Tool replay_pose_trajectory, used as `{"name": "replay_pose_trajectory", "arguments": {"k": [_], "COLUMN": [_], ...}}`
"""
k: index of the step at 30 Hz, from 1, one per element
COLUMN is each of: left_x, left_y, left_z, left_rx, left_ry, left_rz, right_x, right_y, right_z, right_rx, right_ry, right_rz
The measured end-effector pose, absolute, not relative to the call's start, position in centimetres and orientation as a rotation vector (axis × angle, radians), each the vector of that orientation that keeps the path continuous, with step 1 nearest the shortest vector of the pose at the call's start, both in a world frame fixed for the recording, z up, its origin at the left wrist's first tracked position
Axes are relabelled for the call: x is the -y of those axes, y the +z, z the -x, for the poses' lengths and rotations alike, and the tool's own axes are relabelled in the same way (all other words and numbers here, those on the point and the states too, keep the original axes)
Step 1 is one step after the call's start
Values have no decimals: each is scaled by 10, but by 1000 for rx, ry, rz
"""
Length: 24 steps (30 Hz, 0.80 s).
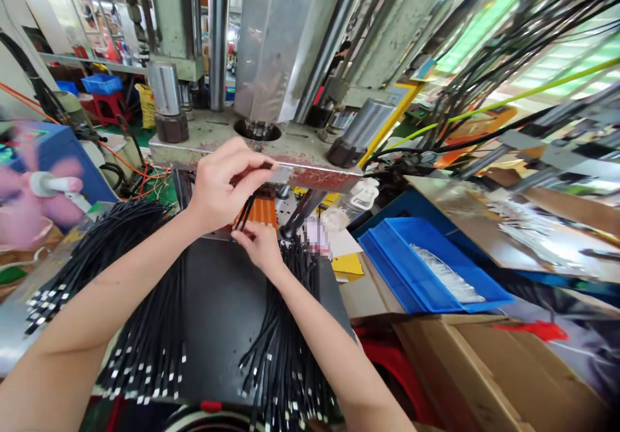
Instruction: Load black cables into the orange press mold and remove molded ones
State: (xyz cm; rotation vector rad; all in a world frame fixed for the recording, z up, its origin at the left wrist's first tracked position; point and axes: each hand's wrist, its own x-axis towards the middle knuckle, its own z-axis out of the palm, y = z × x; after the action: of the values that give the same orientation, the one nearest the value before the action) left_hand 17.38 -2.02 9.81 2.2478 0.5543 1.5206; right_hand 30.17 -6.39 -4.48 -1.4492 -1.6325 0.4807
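Note:
My left hand point(225, 183) is raised in front of the press plate, thumb and fingertips pinched together. A small dark bit shows at its fingertips, too small to name. Below it, my right hand point(261, 245) pinches thin black cables point(246, 212), which run up behind my left hand; their upper ends are hidden. A large bundle of black cables point(150, 316) with shiny metal ends lies to the left on the black tabletop point(213, 309). Another bundle of black cables point(285, 348) lies under my right forearm.
The press's steel plate point(314, 177) and guide columns stand ahead, with an orange ribbed block point(261, 211) below. At left is a pink fan point(41, 183). On the right are a clear bottle point(351, 203), blue trays point(426, 270) holding white pieces, and a cardboard box point(484, 367).

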Motion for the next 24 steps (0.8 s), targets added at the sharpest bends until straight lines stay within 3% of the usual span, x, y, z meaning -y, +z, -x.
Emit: {"name": "replay_pose_trajectory", "arguments": {"k": [6, 12, 18, 24], "left_x": [-2, -23, -17, -60], "left_y": [40, -37, -28, -13], "left_z": [-152, -122, -122, -158], "left_rx": [-666, -526, -567, -839], "left_ry": [1457, 578, 415, 93], "left_rz": [-2297, -2979, -3077, -2980], "right_x": [-9, -14, -18, -18], "right_y": [-28, -23, -27, -26], "right_z": [-312, -315, -323, -324], "right_rx": [1428, 1538, 1683, 1617], "right_ry": [557, 517, 361, 163], "right_rz": [1504, 1648, 1713, 1964]}}
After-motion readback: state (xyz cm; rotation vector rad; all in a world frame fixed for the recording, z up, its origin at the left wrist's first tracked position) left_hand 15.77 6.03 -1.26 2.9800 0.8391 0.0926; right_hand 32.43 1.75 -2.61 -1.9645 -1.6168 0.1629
